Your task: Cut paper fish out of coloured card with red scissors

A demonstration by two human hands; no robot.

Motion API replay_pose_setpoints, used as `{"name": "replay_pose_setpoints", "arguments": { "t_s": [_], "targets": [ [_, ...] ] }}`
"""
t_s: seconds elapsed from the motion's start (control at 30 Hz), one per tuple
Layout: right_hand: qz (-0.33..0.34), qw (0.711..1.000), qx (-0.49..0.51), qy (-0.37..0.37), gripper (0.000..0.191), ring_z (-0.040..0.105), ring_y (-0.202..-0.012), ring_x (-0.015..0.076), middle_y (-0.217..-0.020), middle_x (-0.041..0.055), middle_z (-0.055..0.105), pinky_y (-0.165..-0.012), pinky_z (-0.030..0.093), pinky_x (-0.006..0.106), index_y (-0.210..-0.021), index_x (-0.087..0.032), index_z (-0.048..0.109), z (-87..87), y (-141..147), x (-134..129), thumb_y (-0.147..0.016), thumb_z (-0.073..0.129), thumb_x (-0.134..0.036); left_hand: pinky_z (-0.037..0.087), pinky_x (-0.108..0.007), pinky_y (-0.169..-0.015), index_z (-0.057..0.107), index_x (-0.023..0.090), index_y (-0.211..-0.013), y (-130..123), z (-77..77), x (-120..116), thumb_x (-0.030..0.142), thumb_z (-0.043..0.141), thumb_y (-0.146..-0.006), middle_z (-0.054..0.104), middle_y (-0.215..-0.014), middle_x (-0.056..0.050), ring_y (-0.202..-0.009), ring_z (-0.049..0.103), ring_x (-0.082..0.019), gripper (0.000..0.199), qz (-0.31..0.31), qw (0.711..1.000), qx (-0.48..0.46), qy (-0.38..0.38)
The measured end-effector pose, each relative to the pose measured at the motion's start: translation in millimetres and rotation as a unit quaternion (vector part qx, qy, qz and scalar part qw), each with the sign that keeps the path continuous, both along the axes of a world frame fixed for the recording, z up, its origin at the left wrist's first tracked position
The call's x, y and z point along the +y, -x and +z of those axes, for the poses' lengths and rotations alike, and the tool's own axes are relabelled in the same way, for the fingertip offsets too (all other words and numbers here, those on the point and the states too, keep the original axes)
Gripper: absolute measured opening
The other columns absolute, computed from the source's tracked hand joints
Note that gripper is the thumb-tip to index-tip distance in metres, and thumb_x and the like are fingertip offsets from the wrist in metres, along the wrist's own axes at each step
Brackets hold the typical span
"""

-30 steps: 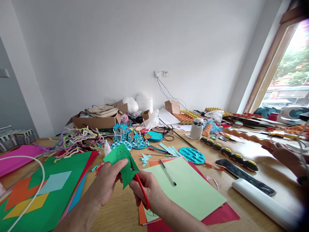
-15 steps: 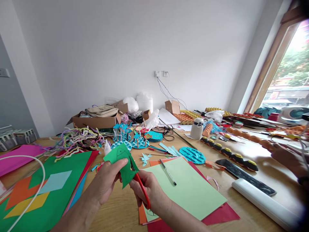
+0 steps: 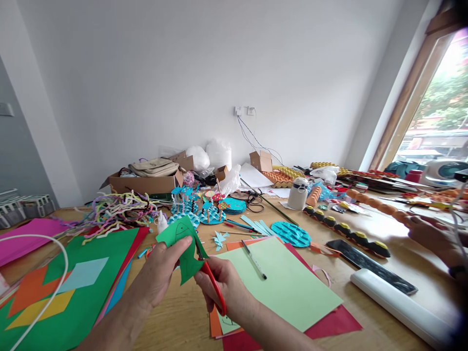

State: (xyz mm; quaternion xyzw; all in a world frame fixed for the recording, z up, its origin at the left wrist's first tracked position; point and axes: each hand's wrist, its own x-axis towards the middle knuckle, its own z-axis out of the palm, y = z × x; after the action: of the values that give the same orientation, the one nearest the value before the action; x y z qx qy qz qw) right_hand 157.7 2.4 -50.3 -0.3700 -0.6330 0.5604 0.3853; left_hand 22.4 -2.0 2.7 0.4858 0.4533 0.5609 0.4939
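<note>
My left hand (image 3: 163, 268) pinches a piece of green paper (image 3: 186, 261) with fish outlines drawn on it, thumb on top. My right hand (image 3: 224, 287) is closed around the red handles of the scissors (image 3: 215, 287), whose blades lie at the right edge of the green paper. Below and right of the hands, a light green sheet (image 3: 281, 287) rests on orange and red paper, with a pen (image 3: 254, 261) lying on it. Part of a black drawing shows beside my right wrist.
Coloured sheets (image 3: 87, 302) and a white cable (image 3: 64, 273) lie at left. Behind stand a glue bottle (image 3: 161, 223) and blue paper crafts (image 3: 185, 200). At right are a phone (image 3: 373, 268), a white case (image 3: 398, 304) and another person's hand (image 3: 431, 239) holding an orange carton strip (image 3: 380, 207).
The green paper has shifted and tilted slightly between my hands, and the scissors have moved slightly left with my right hand. The other person's hand has moved a little.
</note>
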Motion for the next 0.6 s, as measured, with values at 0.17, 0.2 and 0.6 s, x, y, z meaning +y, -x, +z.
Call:
{"name": "replay_pose_setpoints", "arguments": {
  "t_s": [0.17,0.2,0.6],
  "targets": [
    [0.004,1.000,0.001,-0.001,0.019,0.043,-0.032,0.0063,-0.039,-0.0081,0.042,-0.030,0.029,0.014,-0.064,-0.017,0.046,1.3,-1.3,0.6,-0.074,0.051,-0.033,0.039,-0.024,-0.056,0.054,0.019,-0.054,-1.0,-0.4,-0.6,0.035,0.066,-0.063,0.050,-0.052,0.004,-0.055,0.042,-0.013,0.022,0.019,0.999,0.035,-0.010],
    [0.006,1.000,0.001,-0.005,0.020,0.043,-0.032,0.0063,-0.040,-0.0077,0.043,-0.030,0.029,0.014,-0.065,-0.017,0.046,0.4,-1.7,0.9,-0.075,0.050,-0.033,0.039,-0.024,-0.056,0.054,0.019,-0.054,-1.1,-1.2,-0.7,0.036,0.066,-0.063,0.050,-0.052,0.004,-0.055,0.041,-0.013,0.022,0.017,0.999,0.032,-0.007],
    [0.000,1.000,-0.014,-0.016,0.025,0.042,-0.032,0.0074,-0.041,-0.0080,0.040,-0.031,0.030,0.016,-0.068,-0.017,0.047,-1.7,-1.1,0.6,-0.076,0.051,-0.041,0.041,-0.024,-0.060,0.054,0.018,-0.057,2.0,-8.6,3.3,0.035,0.066,-0.068,0.052,-0.056,0.004,-0.058,0.042,-0.013,0.023,-0.032,0.999,-0.022,-0.002]
  ]
}}
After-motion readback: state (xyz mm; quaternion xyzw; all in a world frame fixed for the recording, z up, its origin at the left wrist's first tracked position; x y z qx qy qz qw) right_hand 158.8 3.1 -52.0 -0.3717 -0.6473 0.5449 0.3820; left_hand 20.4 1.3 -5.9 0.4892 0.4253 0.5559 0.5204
